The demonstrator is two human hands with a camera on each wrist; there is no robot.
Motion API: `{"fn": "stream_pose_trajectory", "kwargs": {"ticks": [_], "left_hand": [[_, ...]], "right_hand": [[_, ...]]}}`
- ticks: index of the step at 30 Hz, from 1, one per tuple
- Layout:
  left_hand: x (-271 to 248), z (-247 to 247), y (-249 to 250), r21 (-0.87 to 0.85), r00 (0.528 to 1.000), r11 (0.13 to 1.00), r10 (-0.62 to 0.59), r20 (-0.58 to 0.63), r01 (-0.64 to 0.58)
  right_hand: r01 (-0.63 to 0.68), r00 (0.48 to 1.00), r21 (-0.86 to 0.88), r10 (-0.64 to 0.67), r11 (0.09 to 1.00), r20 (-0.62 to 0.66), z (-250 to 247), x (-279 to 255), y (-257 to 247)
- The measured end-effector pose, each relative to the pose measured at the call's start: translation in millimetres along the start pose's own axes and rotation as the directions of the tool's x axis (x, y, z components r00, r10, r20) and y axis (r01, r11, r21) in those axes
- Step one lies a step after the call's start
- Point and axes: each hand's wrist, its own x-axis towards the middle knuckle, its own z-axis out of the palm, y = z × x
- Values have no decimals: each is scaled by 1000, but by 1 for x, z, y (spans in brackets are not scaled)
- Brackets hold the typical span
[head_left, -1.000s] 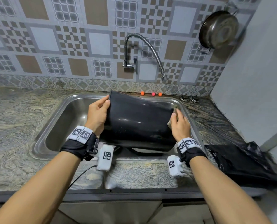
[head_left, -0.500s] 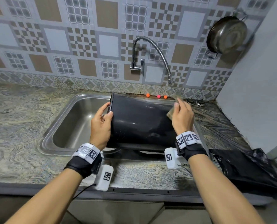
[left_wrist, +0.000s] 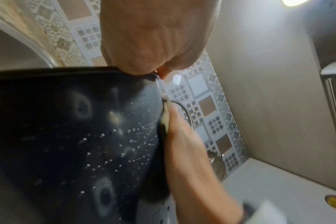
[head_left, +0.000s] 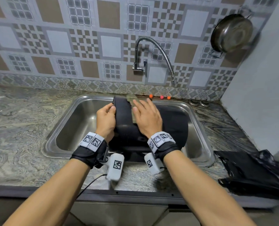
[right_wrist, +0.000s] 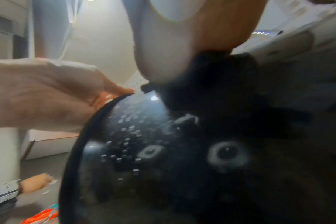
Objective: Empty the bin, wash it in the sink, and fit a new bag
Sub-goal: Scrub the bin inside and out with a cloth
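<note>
A black bin (head_left: 173, 121) lies on its side in the steel sink (head_left: 80, 121), with water drops on its wall (left_wrist: 67, 136). My left hand (head_left: 106, 116) grips the rim at the bin's left end, thumb on top. My right hand (head_left: 145, 116) lies flat on top of the bin beside the left hand. Its straight fingers press a green scrub pad (head_left: 131, 98) against the wall. The left wrist view shows the pad (left_wrist: 165, 121) squeezed between the bin and the right hand (left_wrist: 186, 151). The bin's mouth is hidden.
A curved flexible tap (head_left: 160, 49) hangs over the back right of the sink. A black bag (head_left: 249, 168) lies on the marble counter at the right. A steel pan (head_left: 231, 33) hangs on the wall. Small orange and pink balls (head_left: 161, 97) sit behind the sink.
My right hand has slid the scrub pad along the bin from its right end to near the left hand. The left hand has kept its grip on the rim.
</note>
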Motion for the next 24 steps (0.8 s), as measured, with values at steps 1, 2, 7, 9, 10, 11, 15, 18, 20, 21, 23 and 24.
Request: {"fn": "stream_pose_trajectory", "kwargs": {"ticks": [1,2,7,9,10,11,15,18,20,21,23,24], "left_hand": [[0,-1,1,-4,1000,1000,-6,4,6],[0,-1,1,-6,1000,1000,-14,16,14],[1,3,9,-27,998,998,-48,39,49],[2,7,12,-15,997,999,-50,60,51],[2,9,14,-6,997,999,-52,65,52],[2,10,14,-5,996,999,-53,69,53],[4,-3,15,16,983,998,-64,175,62],[-13,-29,4,129,960,990,20,279,-59],[-36,-40,-12,151,947,974,120,299,-171],[-44,-43,-22,144,946,968,157,285,-204],[-48,-41,-34,120,961,970,183,209,-211],[-46,-38,-34,100,973,978,167,158,-184]], "right_hand": [[-36,999,-11,36,999,-11,-3,-2,14],[-72,997,-21,71,997,-24,-6,-4,30],[-322,937,42,324,946,-130,-24,-28,112],[-441,876,161,463,883,-138,-30,-40,127],[-495,843,221,526,840,-115,-32,-44,130],[-534,816,269,572,801,-84,-35,-47,129],[-607,750,346,660,715,-49,-42,-42,122],[-674,693,325,720,664,-34,-41,-35,125],[-689,678,316,734,652,-36,-39,-32,127],[-690,676,317,735,651,-39,-38,-31,126],[-674,688,312,723,670,-66,-38,-30,122],[-651,706,297,701,699,-103,-38,-29,120]]}}
